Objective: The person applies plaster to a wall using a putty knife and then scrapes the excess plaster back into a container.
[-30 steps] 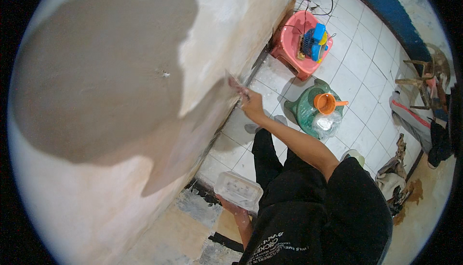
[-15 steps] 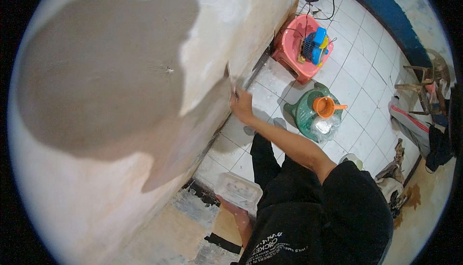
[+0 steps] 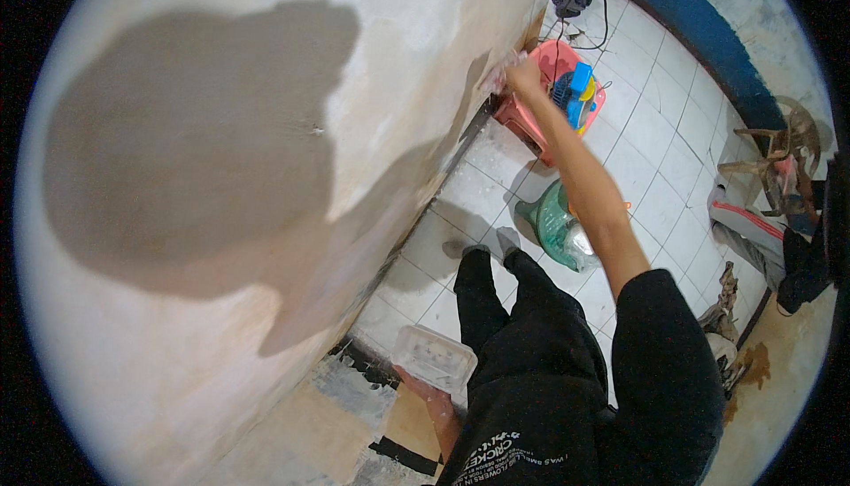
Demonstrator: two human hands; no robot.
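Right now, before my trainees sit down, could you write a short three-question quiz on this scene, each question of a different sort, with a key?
1. Multiple choice: what does the left hand hold?
a) an orange dipper
b) a translucent tray
c) a dark cloth

2. True or false: the blue-and-yellow object rests on the green stool.

3. Fill the gap: the right hand holds something pale and blurred close to the lower edge of the ____.

Key: 1. b. 2. False; it rests on the pink seat. 3. wall.
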